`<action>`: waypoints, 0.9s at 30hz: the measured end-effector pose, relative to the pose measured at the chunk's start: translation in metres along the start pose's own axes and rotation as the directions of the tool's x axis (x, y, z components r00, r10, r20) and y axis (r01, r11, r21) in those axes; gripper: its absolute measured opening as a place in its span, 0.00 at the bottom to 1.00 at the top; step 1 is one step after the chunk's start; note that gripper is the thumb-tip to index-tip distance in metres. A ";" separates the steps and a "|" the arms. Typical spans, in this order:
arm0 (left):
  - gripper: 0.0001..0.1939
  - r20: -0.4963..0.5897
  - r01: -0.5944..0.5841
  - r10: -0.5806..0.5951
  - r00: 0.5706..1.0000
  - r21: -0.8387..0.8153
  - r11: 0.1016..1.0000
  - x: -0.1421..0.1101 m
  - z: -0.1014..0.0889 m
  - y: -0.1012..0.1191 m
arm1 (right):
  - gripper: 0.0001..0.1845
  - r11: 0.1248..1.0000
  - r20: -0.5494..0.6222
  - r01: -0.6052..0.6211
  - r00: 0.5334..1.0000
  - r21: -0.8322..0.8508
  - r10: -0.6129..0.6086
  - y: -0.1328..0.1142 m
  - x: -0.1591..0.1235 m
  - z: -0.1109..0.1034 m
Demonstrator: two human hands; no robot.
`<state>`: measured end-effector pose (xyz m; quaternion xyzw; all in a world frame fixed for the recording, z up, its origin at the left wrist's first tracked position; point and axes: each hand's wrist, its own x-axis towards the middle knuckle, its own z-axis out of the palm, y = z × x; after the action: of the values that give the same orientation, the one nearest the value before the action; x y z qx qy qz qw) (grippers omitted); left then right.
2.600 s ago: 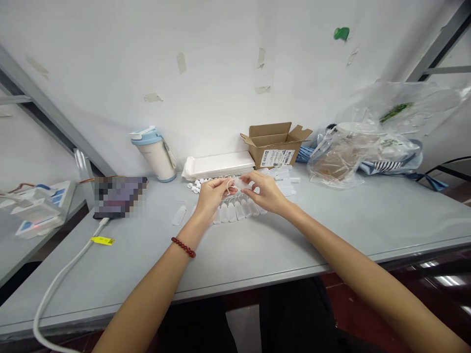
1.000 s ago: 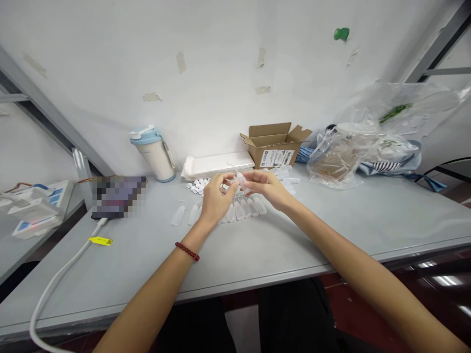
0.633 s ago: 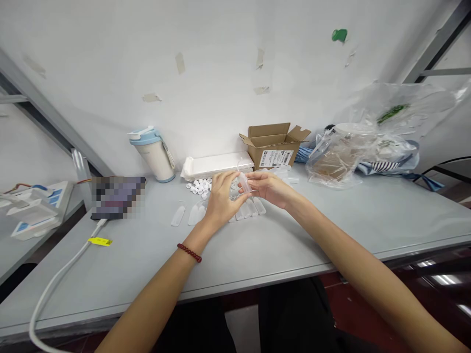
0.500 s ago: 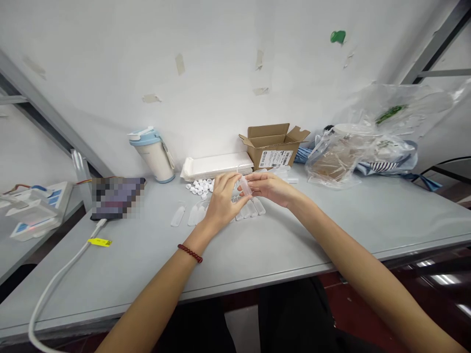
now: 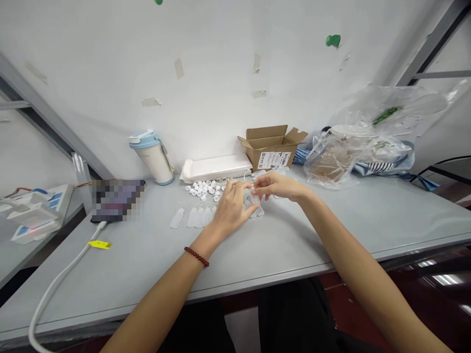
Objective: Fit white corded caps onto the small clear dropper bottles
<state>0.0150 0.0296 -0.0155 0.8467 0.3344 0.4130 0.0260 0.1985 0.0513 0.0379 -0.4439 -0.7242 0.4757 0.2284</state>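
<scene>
A small translucent plastic squeeze bottle (image 5: 254, 198) is held up between my two hands. My left hand (image 5: 231, 205) grips it from the left, its thumb reaching across low on the bottle. My right hand (image 5: 274, 187) pinches at the upper end; whether a cap sits between those fingertips is hidden. Several like bottles with thin bent spouts lie in a row on the table, one at the left end (image 5: 177, 218) apart from the others. Some of the row is behind my left hand. White caps (image 5: 203, 188) are heaped just beyond it.
Behind the caps lies a stack of white flat packs (image 5: 217, 167) beside an open cardboard box (image 5: 272, 147). A tumbler (image 5: 152, 159) stands left of them. Further left are a dark device (image 5: 117, 201) and a white cable (image 5: 61, 274). Plastic bags (image 5: 334, 157) fill the back right.
The bottle has shifted slightly right and down. My right hand's fingers have curled in to pinch its upper end, and my left hand has moved a little right.
</scene>
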 end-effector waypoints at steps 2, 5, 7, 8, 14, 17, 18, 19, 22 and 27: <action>0.23 0.010 0.030 -0.030 0.999 -0.009 1.000 0.000 0.001 0.002 | 0.14 1.000 0.005 0.002 1.000 -0.009 -0.002 0.000 0.000 -0.001; 0.24 0.016 0.045 -0.045 0.999 -0.017 0.999 -0.001 0.003 0.004 | 0.13 1.000 0.037 -0.017 0.999 -0.021 0.018 0.002 -0.001 -0.004; 0.25 0.023 0.040 -0.040 0.999 -0.017 0.999 -0.001 0.005 0.004 | 0.12 0.999 0.048 -0.043 0.998 -0.021 0.044 0.003 -0.001 -0.006; 0.25 0.025 0.034 -0.034 0.999 -0.015 0.999 -0.001 0.006 0.005 | 0.12 0.999 0.041 -0.051 0.998 -0.015 0.052 0.003 -0.002 -0.007; 0.26 -0.008 0.003 -0.003 1.000 0.017 1.000 0.000 0.007 0.003 | 0.15 1.000 -0.060 0.024 0.998 -0.007 -0.024 0.002 -0.001 -0.006; 0.27 -0.009 -0.002 0.002 1.000 0.032 0.999 0.000 0.007 0.003 | 0.12 0.999 -0.058 0.022 0.998 -0.042 -0.024 0.003 0.000 -0.006; 0.26 -0.004 0.000 0.001 1.000 0.036 0.999 0.000 0.008 0.003 | 0.12 0.999 -0.059 0.015 0.998 -0.049 -0.018 0.004 0.001 -0.006; 0.26 0.000 0.000 0.000 1.000 0.040 0.999 -0.001 0.008 0.003 | 0.11 0.999 -0.061 0.009 0.998 -0.053 -0.012 0.004 0.001 -0.006; 0.26 -0.011 -0.014 0.015 1.000 0.050 0.999 -0.001 0.010 0.004 | 0.10 0.999 -0.071 0.005 0.997 -0.039 -0.007 0.006 0.001 -0.007; 0.23 -0.029 -0.031 0.032 0.999 0.041 0.999 0.000 0.010 0.005 | 0.11 1.000 -0.061 0.002 0.998 0.000 -0.002 0.007 0.002 -0.009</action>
<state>0.0249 0.0278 -0.0210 0.8460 0.3297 0.4190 -0.0029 0.2070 0.0579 0.0358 -0.4574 -0.7175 0.4616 0.2509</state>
